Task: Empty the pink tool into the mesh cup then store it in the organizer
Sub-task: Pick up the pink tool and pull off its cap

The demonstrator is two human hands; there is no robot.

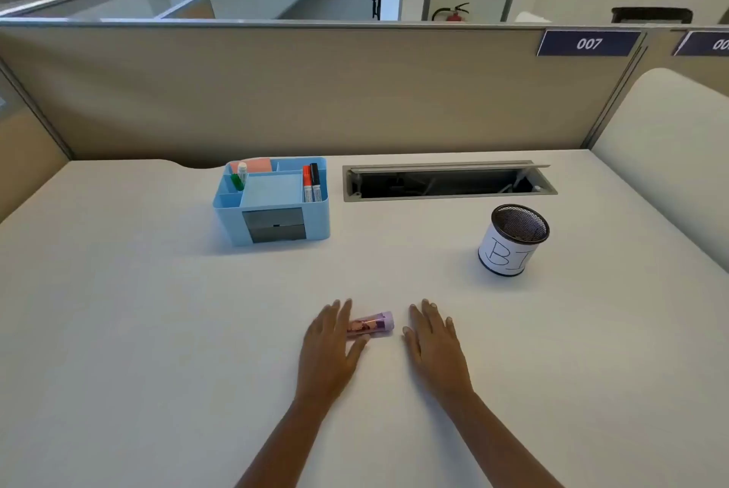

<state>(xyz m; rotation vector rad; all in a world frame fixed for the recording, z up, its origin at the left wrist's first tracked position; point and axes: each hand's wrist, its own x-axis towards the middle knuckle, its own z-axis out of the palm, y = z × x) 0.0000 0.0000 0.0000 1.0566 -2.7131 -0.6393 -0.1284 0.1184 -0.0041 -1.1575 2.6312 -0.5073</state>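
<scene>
A small pink tool [374,325] with a lilac end lies on its side on the white desk [157,329], near the front middle. My left hand [329,345] rests flat beside it, fingers apart, its thumb and forefinger touching the tool's left end. My right hand [434,345] lies flat and spread a little to the right of the tool, apart from it. The black mesh cup [513,241], wrapped in white paper with handwritten letters, stands upright at the right. The light blue organizer [272,203] stands at the back left of centre.
The organizer holds a red and a black marker [311,181], a green-tipped stick [240,176], and note pads. An open cable tray [445,181] is set into the desk behind the cup. A beige partition [315,93] closes off the back.
</scene>
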